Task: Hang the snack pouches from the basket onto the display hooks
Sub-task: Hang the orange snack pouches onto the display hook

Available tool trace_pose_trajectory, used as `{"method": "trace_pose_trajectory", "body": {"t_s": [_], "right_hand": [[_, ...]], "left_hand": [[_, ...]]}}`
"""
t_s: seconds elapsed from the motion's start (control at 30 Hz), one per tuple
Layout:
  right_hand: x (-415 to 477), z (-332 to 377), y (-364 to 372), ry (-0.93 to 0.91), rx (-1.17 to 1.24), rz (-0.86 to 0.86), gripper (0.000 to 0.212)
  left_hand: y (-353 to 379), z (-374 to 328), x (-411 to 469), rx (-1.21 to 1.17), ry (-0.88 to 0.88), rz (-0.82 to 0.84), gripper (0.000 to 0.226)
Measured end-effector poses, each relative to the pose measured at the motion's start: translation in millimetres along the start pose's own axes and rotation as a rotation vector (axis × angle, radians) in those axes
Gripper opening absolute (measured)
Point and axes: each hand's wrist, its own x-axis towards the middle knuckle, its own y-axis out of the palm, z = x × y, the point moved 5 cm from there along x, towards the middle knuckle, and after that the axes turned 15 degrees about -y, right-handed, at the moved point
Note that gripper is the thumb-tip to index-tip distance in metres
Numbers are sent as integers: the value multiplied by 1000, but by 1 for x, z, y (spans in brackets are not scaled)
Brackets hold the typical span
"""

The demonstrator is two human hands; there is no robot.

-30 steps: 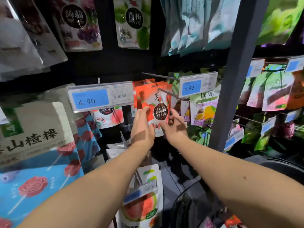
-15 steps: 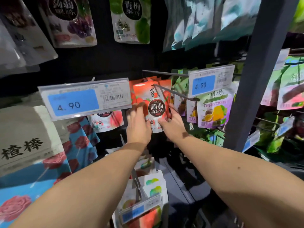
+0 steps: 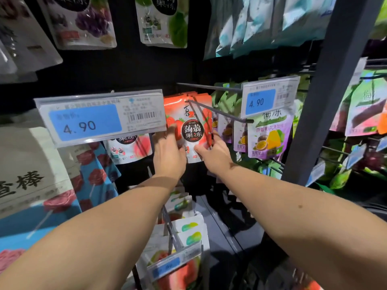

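Your left hand [image 3: 168,152] and right hand [image 3: 213,156] both have hold of the red pouch [image 3: 192,130], one on each side of its lower half. Your left hand shows its back to the camera. Its fingers curl onto the pouch's left edge, just under the corner of the big price tag [image 3: 100,118]. How far they wrap behind the pouch is hidden.

Your right hand pinches the lower right corner, with the thumb laid across the front and the forefinger pointing up along the right edge. So the pouch stands upright between your two hands, printed face toward you, with most of it above your grip.

The top of the pouch is threaded on the hook [image 3: 230,114]. This thin dark wire enters near the pouch's top edge and runs out toward you and to the right, above your right hand. It ends free beside the purple pouch [image 3: 269,141].

Other red pouches [image 3: 204,97] hang close behind the one you hold. A second price tag [image 3: 270,97] sits above the purple pouch, and a dark post [image 3: 330,91] rises to the right of it.
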Motion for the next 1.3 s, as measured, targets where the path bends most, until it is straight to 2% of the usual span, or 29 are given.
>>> {"method": "trace_pose_trajectory", "body": {"t_s": [0.17,0.27,0.37,0.53,0.7,0.9,1.03,1.17,1.23,1.3], "right_hand": [[-31,18,-19,71,-112,114,66],[-56,34,-30,52,-215,171,58],[-85,57,-47,33,-225,151,53],[-142,100,-77,6,-293,152,57],[-205,132,-120,24,-354,97,46],[-295,159,-183,125,-440,48,49],[-356,163,-221,262,-472,9,47],[-408,148,-257,394,-518,-10,26],[-430,133,-277,475,-606,15,26],[-449,117,-296,572,-658,13,11]], "left_hand": [[-13,1,-27,-57,-50,-3,58],[-25,-7,-52,-120,-30,52,50],[-42,-19,-84,-158,15,134,41],[-72,-44,-139,-168,42,257,41],[-97,-67,-199,-240,82,416,36],[-112,-98,-286,-207,198,671,28],[-120,-121,-334,-150,260,818,18],[-113,-134,-374,-127,281,962,15],[-102,-144,-393,-101,322,1038,11],[-91,-155,-413,-55,375,1101,16]]}}
